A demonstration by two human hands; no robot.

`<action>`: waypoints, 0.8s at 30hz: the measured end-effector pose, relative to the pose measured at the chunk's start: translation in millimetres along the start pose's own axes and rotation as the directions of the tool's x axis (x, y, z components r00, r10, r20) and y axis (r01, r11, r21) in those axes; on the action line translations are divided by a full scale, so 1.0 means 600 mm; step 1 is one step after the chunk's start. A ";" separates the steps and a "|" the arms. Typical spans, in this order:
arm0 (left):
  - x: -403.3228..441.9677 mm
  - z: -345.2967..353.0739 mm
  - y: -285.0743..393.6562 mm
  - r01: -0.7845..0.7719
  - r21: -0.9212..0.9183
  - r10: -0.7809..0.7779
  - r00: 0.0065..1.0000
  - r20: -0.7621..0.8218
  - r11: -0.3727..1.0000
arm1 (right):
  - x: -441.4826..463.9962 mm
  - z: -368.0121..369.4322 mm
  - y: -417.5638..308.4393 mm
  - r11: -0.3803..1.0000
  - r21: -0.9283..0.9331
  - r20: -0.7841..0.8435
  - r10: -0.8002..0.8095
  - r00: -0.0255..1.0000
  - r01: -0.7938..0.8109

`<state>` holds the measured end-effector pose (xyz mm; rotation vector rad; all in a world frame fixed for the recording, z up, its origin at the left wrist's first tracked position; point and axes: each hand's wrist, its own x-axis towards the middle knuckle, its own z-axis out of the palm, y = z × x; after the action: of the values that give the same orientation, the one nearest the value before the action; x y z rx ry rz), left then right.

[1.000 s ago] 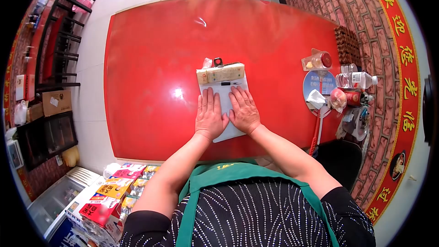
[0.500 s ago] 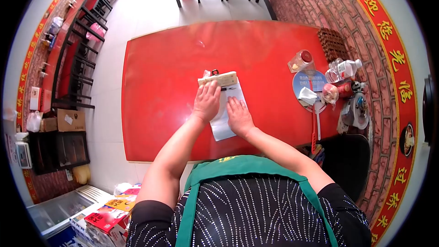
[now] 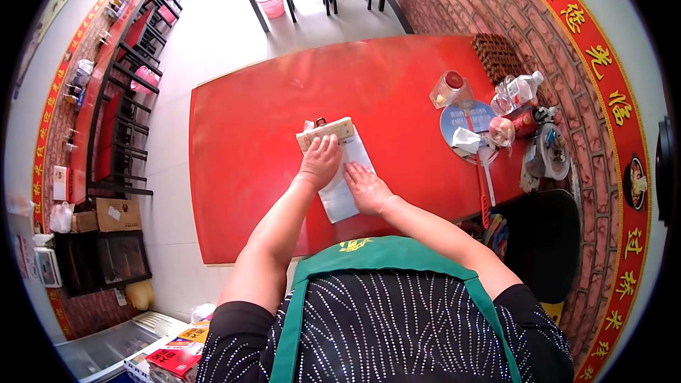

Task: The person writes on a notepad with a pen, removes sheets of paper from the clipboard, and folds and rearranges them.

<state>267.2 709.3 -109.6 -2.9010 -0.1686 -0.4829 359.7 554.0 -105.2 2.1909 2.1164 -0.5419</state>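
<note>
On the red table lies a white notepad (image 3: 340, 201) with a black clip (image 3: 320, 122) at its far end. A folded cream-coloured strip (image 3: 340, 128) crosses the top of the pad. My left hand (image 3: 321, 159) rests on the pad's left side, its fingertips at the strip's lower edge; its fingers look bent, and what lies beneath them is hidden. Flat on the right part of the sheet, my right hand (image 3: 367, 188) has its fingers stretched out. A dark bit of the pen (image 3: 347, 141) shows just below the strip.
Along the right side of the red table (image 3: 248, 149) are a jar (image 3: 450, 90), a round blue fan (image 3: 464, 124), a bottle (image 3: 516, 92), a woven basket (image 3: 496, 57) and a red fly swatter (image 3: 484, 195). A black chair (image 3: 539, 241) stands at the near right.
From lying flat beside the right hand, my left hand has moved up to the strip and bent its fingers. The pen is now mostly covered. The camera view has shifted.
</note>
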 end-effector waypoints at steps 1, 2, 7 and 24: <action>0.000 0.004 0.005 -0.002 0.000 0.002 1.000 0.003 1.000 | 0.000 0.000 0.001 1.000 -0.011 0.006 -0.002 1.000 0.002; 0.000 0.009 0.011 0.089 -0.024 -0.087 0.991 0.101 0.996 | 0.001 0.000 0.001 1.000 -0.024 0.013 -0.004 1.000 0.005; 0.004 0.011 0.024 0.308 -0.109 -0.276 0.931 0.241 0.945 | -0.004 -0.006 0.005 1.000 0.028 0.014 -0.009 1.000 0.009; -0.004 -0.003 0.057 0.591 -0.798 -0.632 0.665 0.398 0.120 | -0.001 0.000 0.000 1.000 -0.015 0.067 0.008 0.998 -0.007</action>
<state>269.2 675.2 -114.6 -3.6849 -1.7320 -1.0260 359.6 553.2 -105.1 2.1411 2.0714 -0.5886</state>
